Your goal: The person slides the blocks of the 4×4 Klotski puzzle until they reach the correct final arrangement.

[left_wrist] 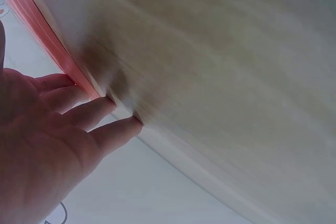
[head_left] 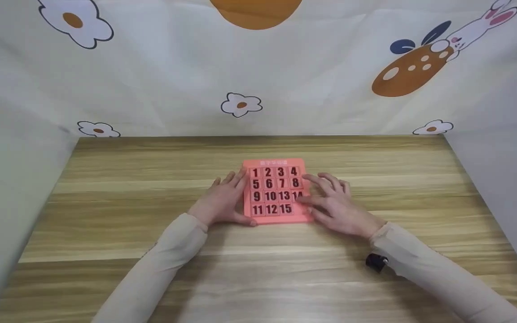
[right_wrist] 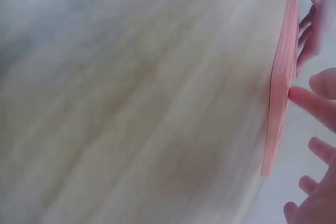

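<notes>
A pink number sliding puzzle [head_left: 281,220] lies flat on the table, with black numbers on its tiles. Its top rows read 1 to 8; below come 9, 10, 13, 14, then 11, 12, 15 and a vacant slot at the lower right. My left hand [head_left: 222,202] rests along the puzzle's left side, thumb at the lower left corner. In the left wrist view its extended fingers [left_wrist: 118,132] meet the pink edge and the tabletop. My right hand [head_left: 341,211] reaches over the right side, one fingertip touching the 14 tile [head_left: 295,195]; its other fingers are spread.
The wood-grain table [head_left: 151,179] runs back to a pale cloth [head_left: 164,67] printed with flowers and a rabbit. Light walls stand at both sides. A small black object [head_left: 376,262] is by the right sleeve cuff.
</notes>
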`<state>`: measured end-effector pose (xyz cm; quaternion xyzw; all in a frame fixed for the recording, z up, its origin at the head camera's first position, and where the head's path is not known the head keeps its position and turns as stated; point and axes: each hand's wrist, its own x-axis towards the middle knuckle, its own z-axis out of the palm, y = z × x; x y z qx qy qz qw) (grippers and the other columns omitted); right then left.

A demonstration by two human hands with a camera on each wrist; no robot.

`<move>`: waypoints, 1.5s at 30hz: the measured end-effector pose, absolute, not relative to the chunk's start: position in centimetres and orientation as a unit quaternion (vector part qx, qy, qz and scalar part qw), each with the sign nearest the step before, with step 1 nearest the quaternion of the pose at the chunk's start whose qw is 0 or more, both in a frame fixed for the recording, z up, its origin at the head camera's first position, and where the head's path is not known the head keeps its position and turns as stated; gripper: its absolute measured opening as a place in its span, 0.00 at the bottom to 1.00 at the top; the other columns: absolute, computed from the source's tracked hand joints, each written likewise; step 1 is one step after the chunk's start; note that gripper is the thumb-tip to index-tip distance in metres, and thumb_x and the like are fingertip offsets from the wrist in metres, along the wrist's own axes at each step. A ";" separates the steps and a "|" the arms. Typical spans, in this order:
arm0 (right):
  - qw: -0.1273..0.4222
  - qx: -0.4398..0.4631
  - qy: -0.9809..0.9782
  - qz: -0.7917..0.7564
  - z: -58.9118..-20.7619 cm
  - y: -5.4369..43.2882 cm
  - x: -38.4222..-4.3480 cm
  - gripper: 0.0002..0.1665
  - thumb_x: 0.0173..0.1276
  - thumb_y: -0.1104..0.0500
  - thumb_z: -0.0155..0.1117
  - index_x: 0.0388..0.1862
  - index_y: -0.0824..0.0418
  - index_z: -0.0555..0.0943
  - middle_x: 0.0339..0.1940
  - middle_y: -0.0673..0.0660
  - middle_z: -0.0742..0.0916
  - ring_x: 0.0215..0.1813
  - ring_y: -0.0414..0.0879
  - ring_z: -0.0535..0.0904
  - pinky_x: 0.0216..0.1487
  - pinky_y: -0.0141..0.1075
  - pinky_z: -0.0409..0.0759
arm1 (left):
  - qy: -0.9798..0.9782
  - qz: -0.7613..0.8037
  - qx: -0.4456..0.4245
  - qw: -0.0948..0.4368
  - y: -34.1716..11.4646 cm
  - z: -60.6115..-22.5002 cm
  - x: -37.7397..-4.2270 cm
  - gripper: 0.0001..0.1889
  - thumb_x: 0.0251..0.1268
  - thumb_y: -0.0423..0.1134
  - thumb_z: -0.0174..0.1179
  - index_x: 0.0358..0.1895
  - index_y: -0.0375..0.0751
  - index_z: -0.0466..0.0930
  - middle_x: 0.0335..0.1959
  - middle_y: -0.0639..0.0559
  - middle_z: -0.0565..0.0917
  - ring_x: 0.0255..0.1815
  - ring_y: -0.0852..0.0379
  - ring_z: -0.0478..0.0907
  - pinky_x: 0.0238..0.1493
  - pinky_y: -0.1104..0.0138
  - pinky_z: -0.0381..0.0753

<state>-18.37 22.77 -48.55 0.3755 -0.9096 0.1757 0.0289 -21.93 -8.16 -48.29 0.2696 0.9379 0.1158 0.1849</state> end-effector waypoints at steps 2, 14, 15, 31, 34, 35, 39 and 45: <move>0.021 0.386 -0.908 0.164 -48.5 22.4 -18.1 0.22 0.68 0.53 0.61 0.61 0.51 0.80 0.76 0.61 0.61 0.72 0.66 0.53 0.65 0.62 0.52 | 0.938 0.115 0.270 0.185 -8.2 -48.3 -21.9 0.67 0.44 0.72 0.65 0.77 0.34 0.36 0.77 0.42 0.35 0.75 0.37 0.40 0.72 0.44 0.44; 0.025 0.376 -0.907 0.189 -48.4 21.9 -17.1 0.12 0.70 0.52 0.60 0.44 0.54 0.87 0.69 0.58 0.71 0.71 0.62 0.56 0.65 0.64 0.51 | 0.937 0.116 0.269 0.187 -8.2 -48.2 -21.8 0.67 0.44 0.72 0.65 0.77 0.34 0.38 0.77 0.42 0.36 0.76 0.38 0.39 0.72 0.44 0.43; 0.034 0.367 -0.908 0.200 -48.4 22.0 -17.2 0.10 0.69 0.54 0.61 0.40 0.54 0.87 0.68 0.59 0.72 0.71 0.61 0.57 0.65 0.63 0.51 | 0.938 0.115 0.270 0.186 -8.2 -48.1 -21.8 0.67 0.44 0.72 0.65 0.77 0.34 0.38 0.77 0.42 0.37 0.76 0.38 0.39 0.72 0.44 0.43; 0.046 0.356 -0.919 0.160 -48.4 20.5 -17.3 0.28 0.72 0.52 0.57 0.68 0.61 0.71 0.62 0.58 0.79 0.62 0.54 0.73 0.63 0.55 0.63 | 0.939 0.110 0.265 0.190 -8.2 -48.1 -21.9 0.66 0.45 0.72 0.65 0.77 0.36 0.37 0.78 0.43 0.36 0.76 0.40 0.39 0.72 0.46 0.43; 0.037 0.382 -0.910 0.155 -48.3 20.7 -17.4 0.29 0.72 0.52 0.56 0.69 0.60 0.70 0.65 0.59 0.77 0.66 0.56 0.69 0.65 0.58 0.60 | 0.939 0.112 0.265 0.190 -8.2 -48.1 -21.9 0.66 0.45 0.72 0.65 0.77 0.36 0.37 0.78 0.43 0.36 0.76 0.40 0.39 0.72 0.46 0.42; 0.033 0.395 -0.905 0.152 -48.3 20.7 -17.4 0.29 0.73 0.51 0.56 0.70 0.60 0.69 0.66 0.59 0.76 0.67 0.56 0.68 0.65 0.58 0.59 | 0.939 0.113 0.265 0.190 -8.2 -48.1 -21.9 0.66 0.45 0.72 0.65 0.77 0.36 0.37 0.78 0.43 0.36 0.76 0.40 0.39 0.72 0.46 0.42; 0.005 0.439 -0.888 0.132 -48.5 20.6 -17.1 0.30 0.74 0.48 0.53 0.71 0.56 0.68 0.71 0.58 0.71 0.72 0.58 0.60 0.66 0.61 0.56 | 0.939 0.115 0.264 0.190 -8.3 -48.2 -21.9 0.67 0.45 0.72 0.65 0.77 0.36 0.36 0.78 0.43 0.35 0.76 0.40 0.39 0.72 0.46 0.41; -0.013 0.428 -0.894 0.130 -48.3 20.8 -16.8 0.27 0.74 0.48 0.53 0.69 0.52 0.72 0.74 0.57 0.65 0.74 0.61 0.54 0.66 0.65 0.52 | 0.938 0.114 0.265 0.191 -8.2 -48.1 -21.9 0.67 0.45 0.72 0.65 0.77 0.36 0.37 0.78 0.43 0.35 0.76 0.40 0.38 0.72 0.45 0.41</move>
